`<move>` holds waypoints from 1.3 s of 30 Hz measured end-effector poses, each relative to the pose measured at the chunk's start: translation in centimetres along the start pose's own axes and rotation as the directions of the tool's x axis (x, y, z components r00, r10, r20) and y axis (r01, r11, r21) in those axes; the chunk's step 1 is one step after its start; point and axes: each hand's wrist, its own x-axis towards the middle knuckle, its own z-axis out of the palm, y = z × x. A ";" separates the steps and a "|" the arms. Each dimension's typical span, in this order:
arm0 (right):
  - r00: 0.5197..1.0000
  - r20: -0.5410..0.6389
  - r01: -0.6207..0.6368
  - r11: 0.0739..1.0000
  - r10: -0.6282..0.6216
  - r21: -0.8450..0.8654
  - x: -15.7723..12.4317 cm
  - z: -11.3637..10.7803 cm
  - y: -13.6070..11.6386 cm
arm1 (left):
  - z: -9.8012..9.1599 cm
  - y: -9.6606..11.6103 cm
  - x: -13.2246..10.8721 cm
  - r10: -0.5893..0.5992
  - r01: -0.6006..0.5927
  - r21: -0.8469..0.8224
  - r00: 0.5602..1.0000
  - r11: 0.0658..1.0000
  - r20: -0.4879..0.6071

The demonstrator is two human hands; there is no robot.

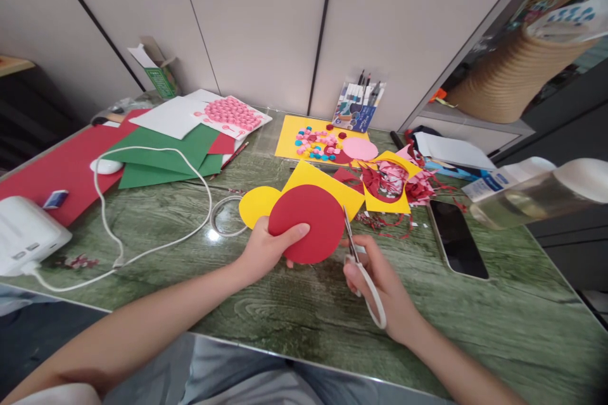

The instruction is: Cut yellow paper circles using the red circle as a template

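Head view: the left hand (266, 252) pinched the red disc (312, 210) above the table (294, 310); the right hand (392, 291) curled round scissors (353, 252) at its edge — turning the disc, not the scissors, seemed smoothest.

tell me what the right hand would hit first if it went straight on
Likely the red circle in the left hand; the scissors in the right hand appear close to its edge, though depth is unclear.
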 end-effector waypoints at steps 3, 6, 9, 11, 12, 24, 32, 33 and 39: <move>1.000 -0.006 0.003 1.000 -0.003 -0.004 -0.1 0.0 -0.1 | -0.1 0.2 0.0 0.000 0.000 0.021 1.000 1.000 0.008; 1.000 -0.006 0.002 1.000 -0.002 -0.006 -0.2 0.0 -0.2 | -0.2 0.3 -0.1 -0.001 0.000 0.053 1.000 0.999 0.011; 1.000 0.002 -0.009 1.000 0.009 -0.006 -0.2 0.0 -0.2 | -0.2 0.5 -0.1 0.001 -0.002 0.077 1.000 0.997 0.003; 1.000 0.001 -0.020 1.000 0.020 0.000 -0.2 0.0 -0.2 | -0.2 0.6 -0.1 0.006 -0.005 0.086 1.000 0.996 -0.006; 1.000 0.000 -0.023 1.000 0.023 0.003 -0.2 0.0 -0.2 | -0.2 0.6 -0.1 0.007 -0.007 0.087 1.000 0.996 -0.008; 0.999 0.008 -0.039 0.999 0.039 -0.003 -0.2 -0.1 -0.3 | -0.6 0.9 0.3 0.001 -0.002 0.095 1.000 0.995 0.016; 0.998 0.016 -0.058 0.998 0.058 0.001 -0.3 -0.3 -0.5 | -1.3 1.2 0.8 0.007 -0.014 0.131 0.998 0.991 0.058; 0.998 0.017 -0.060 0.998 0.060 0.004 -0.3 -0.4 -0.6 | -1.4 1.3 0.8 0.007 -0.015 0.135 0.998 0.991 0.063; 0.998 0.019 -0.059 0.998 0.059 0.000 -0.3 -0.4 -0.7 | -1.5 1.5 1.0 0.022 -0.033 0.123 0.996 0.992 0.090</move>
